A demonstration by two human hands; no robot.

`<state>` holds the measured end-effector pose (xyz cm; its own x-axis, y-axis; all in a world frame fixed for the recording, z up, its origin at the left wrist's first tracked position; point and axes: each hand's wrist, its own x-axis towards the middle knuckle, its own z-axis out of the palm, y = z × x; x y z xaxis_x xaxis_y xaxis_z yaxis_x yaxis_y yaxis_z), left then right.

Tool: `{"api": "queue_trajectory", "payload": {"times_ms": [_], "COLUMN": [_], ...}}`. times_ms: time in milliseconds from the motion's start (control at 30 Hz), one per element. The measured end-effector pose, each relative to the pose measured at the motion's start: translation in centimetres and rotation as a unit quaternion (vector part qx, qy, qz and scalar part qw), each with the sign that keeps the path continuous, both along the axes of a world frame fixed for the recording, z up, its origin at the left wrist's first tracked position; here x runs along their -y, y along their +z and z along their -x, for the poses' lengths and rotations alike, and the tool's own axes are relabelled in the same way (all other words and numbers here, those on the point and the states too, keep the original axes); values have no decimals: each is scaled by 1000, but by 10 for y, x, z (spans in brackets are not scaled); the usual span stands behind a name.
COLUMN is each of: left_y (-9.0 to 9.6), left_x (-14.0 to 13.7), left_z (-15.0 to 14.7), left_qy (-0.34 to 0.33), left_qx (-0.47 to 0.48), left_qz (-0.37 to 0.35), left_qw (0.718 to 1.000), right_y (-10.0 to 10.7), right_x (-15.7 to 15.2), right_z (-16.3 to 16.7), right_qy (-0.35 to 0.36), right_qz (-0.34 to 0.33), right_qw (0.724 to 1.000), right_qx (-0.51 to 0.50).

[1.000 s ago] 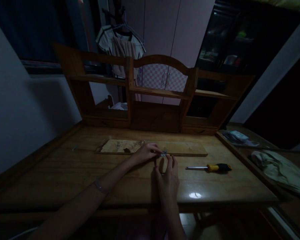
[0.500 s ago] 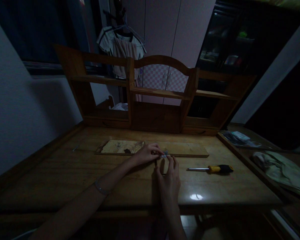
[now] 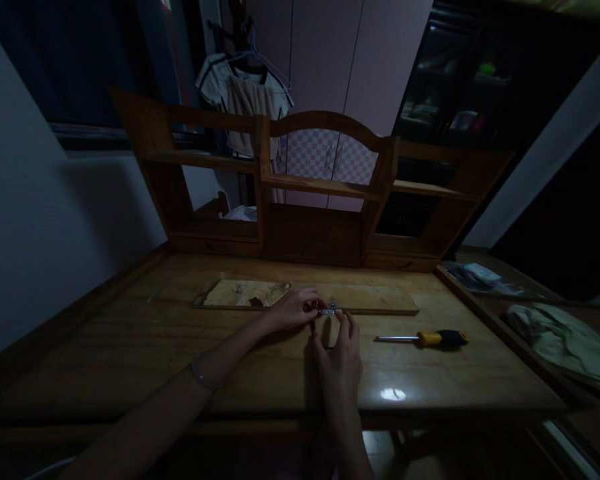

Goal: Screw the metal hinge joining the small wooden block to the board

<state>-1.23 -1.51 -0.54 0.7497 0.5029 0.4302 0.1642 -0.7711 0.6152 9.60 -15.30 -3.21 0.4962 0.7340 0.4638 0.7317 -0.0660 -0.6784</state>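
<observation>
A long flat wooden board (image 3: pixel 375 297) lies across the desk, its left part stained and worn. At its near edge is a small shiny metal bracket (image 3: pixel 328 312), its exact shape hard to make out in the dim light. My left hand (image 3: pixel 295 308) pinches the left end of this bracket. My right hand (image 3: pixel 341 357) is closed around a small pale wood block (image 3: pixel 327 330) just below the bracket, thumb on the left and fingers on the right. Its fingertips reach the bracket's right end. A yellow-and-black screwdriver (image 3: pixel 430 339) lies to the right, apart from both hands.
A wooden shelf unit (image 3: pixel 313 233) stands along the back of the desk (image 3: pixel 190 373). Near the left is a small thin object (image 3: pixel 154 295). A raised wooden edge (image 3: pixel 485 320) borders the right side, with pale cloth (image 3: pixel 565 340) beyond it.
Slightly more of the metal bracket shows between my fingers, and my left fingertips have shifted a little left along it. My right hand stays nearly in place.
</observation>
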Motion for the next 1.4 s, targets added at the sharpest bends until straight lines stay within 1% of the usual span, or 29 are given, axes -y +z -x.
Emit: {"api": "queue_trajectory", "payload": {"times_ms": [200, 300, 400, 533, 733, 933, 1200, 1300, 1400], "left_y": [4, 7, 9, 7, 6, 7, 3, 4, 12], "left_x": [3, 6, 7, 5, 5, 6, 6, 8, 11], "left_z": [2, 3, 3, 2, 1, 1, 2, 0, -1], "left_qy": [5, 1, 15, 38, 32, 24, 41, 64, 134], "left_qx": [-5, 4, 11, 9, 18, 19, -25, -30, -16], "left_qz": [-18, -21, -23, -32, -36, -52, -91, -81, -46], "left_qw": [1000, 1000, 1000, 999, 999, 998, 995, 994, 990], "right_y": [0, 0, 0, 0, 1, 1, -1, 1, 2], "right_x": [0, 0, -1, -1, -1, -1, -2, -1, -1], "right_z": [-1, -1, -1, 1, 1, 1, 1, 1, 1], "right_qy": [7, 7, 2, -7, -2, -4, 2, -1, -2], "right_qz": [-17, -8, -2, -5, -31, -2, -16, -16, -14], "right_qw": [1000, 1000, 1000, 1000, 1000, 1000, 1000, 1000, 1000], "right_qx": [6, -1, -3, 1, 5, -4, -16, -15, -12]}}
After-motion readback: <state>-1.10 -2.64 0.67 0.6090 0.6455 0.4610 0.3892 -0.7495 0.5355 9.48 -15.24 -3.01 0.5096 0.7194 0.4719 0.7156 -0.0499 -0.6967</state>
